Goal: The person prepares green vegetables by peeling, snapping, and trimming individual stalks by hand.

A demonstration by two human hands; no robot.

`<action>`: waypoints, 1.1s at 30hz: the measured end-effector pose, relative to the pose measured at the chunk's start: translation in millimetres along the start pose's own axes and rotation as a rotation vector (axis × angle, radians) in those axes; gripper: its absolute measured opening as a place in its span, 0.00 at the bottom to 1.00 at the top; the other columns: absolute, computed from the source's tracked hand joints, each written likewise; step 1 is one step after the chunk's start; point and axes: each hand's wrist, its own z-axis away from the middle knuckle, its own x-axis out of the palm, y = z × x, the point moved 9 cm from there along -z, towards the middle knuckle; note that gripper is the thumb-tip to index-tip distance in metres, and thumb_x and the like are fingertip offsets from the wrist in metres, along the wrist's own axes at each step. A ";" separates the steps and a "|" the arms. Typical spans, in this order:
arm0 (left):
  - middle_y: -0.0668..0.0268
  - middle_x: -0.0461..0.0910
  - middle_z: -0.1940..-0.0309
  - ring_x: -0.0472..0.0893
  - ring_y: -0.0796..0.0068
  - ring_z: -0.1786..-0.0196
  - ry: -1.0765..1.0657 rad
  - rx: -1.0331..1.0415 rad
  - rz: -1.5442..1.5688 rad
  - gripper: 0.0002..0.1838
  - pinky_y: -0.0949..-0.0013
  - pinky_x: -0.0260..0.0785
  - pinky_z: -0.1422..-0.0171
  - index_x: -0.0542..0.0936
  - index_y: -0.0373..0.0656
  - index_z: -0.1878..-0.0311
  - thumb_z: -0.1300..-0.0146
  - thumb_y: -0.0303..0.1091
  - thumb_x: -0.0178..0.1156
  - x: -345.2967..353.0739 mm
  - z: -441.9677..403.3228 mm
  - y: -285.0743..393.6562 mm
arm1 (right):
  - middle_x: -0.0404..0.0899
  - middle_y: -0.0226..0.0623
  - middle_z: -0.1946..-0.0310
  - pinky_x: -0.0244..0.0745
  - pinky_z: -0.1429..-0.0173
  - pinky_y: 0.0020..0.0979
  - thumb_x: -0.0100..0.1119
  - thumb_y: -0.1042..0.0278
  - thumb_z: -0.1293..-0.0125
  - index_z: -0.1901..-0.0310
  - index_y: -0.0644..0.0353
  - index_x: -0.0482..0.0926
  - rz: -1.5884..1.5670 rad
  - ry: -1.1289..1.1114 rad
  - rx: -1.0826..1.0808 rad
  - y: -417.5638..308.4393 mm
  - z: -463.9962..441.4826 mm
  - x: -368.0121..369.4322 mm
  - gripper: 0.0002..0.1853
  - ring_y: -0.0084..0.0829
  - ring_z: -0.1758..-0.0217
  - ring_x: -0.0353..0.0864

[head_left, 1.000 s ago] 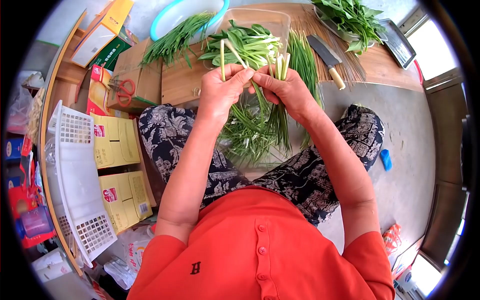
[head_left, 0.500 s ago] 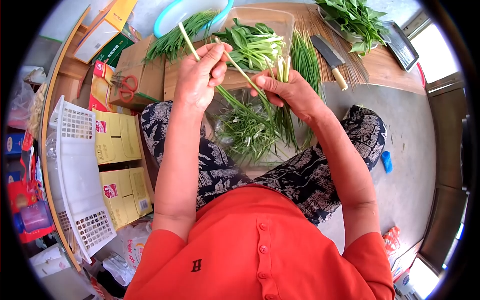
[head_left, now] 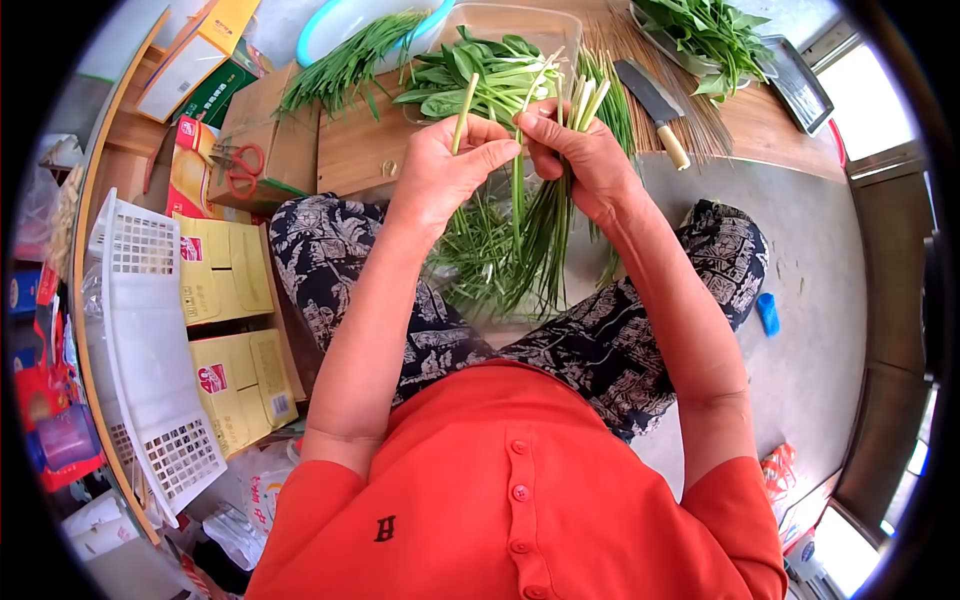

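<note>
My right hand (head_left: 585, 165) is closed around a bunch of Chinese chives (head_left: 545, 250), their pale stem ends sticking up past the fingers and the green leaves hanging down. Close beside it, my left hand (head_left: 450, 165) pinches a single pale green stalk (head_left: 466, 110) that points upward. The fingertips of both hands almost meet at the front of the bunch. Below them, between the knees, lies a loose heap of green leaves and trimmings (head_left: 470, 255), partly hidden by the hanging bunch.
On the low wooden table (head_left: 350, 150) are a clear tray (head_left: 545, 22) of leafy greens (head_left: 470, 75), a blue-rimmed basin (head_left: 325, 35) with chives (head_left: 350, 65), and a knife (head_left: 652, 105). Red-handled scissors (head_left: 243, 168) lie on a carton at left. A white plastic rack (head_left: 155, 350) stands nearby.
My left hand has moved right and down toward my right hand. Its stalk now stands more upright. The right hand has shifted slightly up, and its bunch hangs straighter.
</note>
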 end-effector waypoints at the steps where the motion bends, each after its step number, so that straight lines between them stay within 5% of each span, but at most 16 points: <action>1: 0.77 0.73 0.78 0.62 0.91 0.80 0.000 0.024 -0.018 0.09 0.85 0.49 0.79 0.79 0.40 0.62 0.43 0.32 0.67 0.9 0.0 0.5 | 0.69 0.24 0.82 0.55 0.77 0.19 0.64 0.65 0.39 0.65 0.59 0.76 0.016 0.009 -0.007 -0.5 0.4 -0.7 0.08 0.16 0.83 0.62; 9: 0.74 0.77 0.74 0.63 0.91 0.79 0.005 -0.065 -0.005 0.07 0.84 0.49 0.79 0.78 0.39 0.62 0.41 0.31 0.64 -0.1 0.3 -6.1 | 0.70 0.25 0.80 0.55 0.77 0.19 0.63 0.65 0.38 0.65 0.60 0.76 0.046 -0.015 -0.003 0.3 0.3 0.0 0.08 0.16 0.83 0.61; 17: 0.72 0.79 0.77 0.65 0.93 0.79 0.114 0.223 -0.042 0.08 0.84 0.49 0.79 0.81 0.37 0.61 0.38 0.32 0.62 -1.3 -2.2 15.9 | 0.78 0.31 0.77 0.57 0.79 0.17 0.61 0.68 0.38 0.66 0.61 0.76 0.253 -0.074 -0.061 -2.8 6.9 16.1 0.06 0.15 0.83 0.64; 20: 0.74 0.75 0.78 0.63 0.92 0.80 0.234 0.292 -0.160 0.09 0.83 0.48 0.80 0.79 0.37 0.61 0.36 0.33 0.60 -13.0 -6.4 16.1 | 0.78 0.31 0.77 0.57 0.80 0.17 0.61 0.70 0.38 0.67 0.61 0.76 0.251 -0.104 -0.034 -3.5 9.3 19.7 0.05 0.15 0.83 0.64; 23: 0.75 0.64 0.80 0.60 0.89 0.82 0.471 0.319 0.103 0.12 0.82 0.46 0.82 0.73 0.41 0.70 0.31 0.37 0.53 -47.8 -4.7 33.9 | 0.78 0.31 0.77 0.56 0.80 0.18 0.61 0.71 0.39 0.68 0.61 0.75 0.258 -0.122 0.032 7.8 14.8 22.2 0.05 0.15 0.84 0.64; 26: 0.74 0.66 0.81 0.61 0.89 0.82 0.366 0.280 0.008 0.15 0.83 0.46 0.82 0.72 0.44 0.73 0.32 0.40 0.54 -54.6 -2.1 41.6 | 0.77 0.30 0.78 0.57 0.80 0.18 0.61 0.71 0.38 0.70 0.61 0.75 0.291 -0.047 -0.005 1.6 14.3 14.8 0.06 0.15 0.84 0.63; 29: 0.72 0.76 0.76 0.72 0.87 0.74 0.366 0.368 -0.154 0.08 0.82 0.65 0.68 0.78 0.38 0.67 0.40 0.33 0.64 -36.0 2.3 36.9 | 0.76 0.28 0.80 0.58 0.80 0.18 0.61 0.71 0.39 0.70 0.61 0.77 0.349 0.010 -0.081 -3.9 11.8 9.7 0.05 0.15 0.84 0.65; 30: 0.70 0.79 0.73 0.75 0.85 0.68 0.333 0.388 0.031 0.07 0.81 0.66 0.60 0.81 0.36 0.62 0.41 0.29 0.64 -28.8 2.1 31.7 | 0.76 0.27 0.80 0.58 0.80 0.18 0.61 0.71 0.39 0.70 0.60 0.77 0.464 0.031 -0.149 -7.3 12.2 9.4 0.05 0.14 0.84 0.65; 33: 0.69 0.80 0.72 0.74 0.85 0.69 0.384 0.350 -0.016 0.06 0.80 0.66 0.62 0.81 0.34 0.62 0.40 0.27 0.63 -28.2 3.5 28.0 | 0.75 0.26 0.81 0.59 0.80 0.18 0.62 0.70 0.41 0.71 0.60 0.78 0.582 0.056 -0.223 -8.3 15.6 10.5 0.05 0.14 0.83 0.67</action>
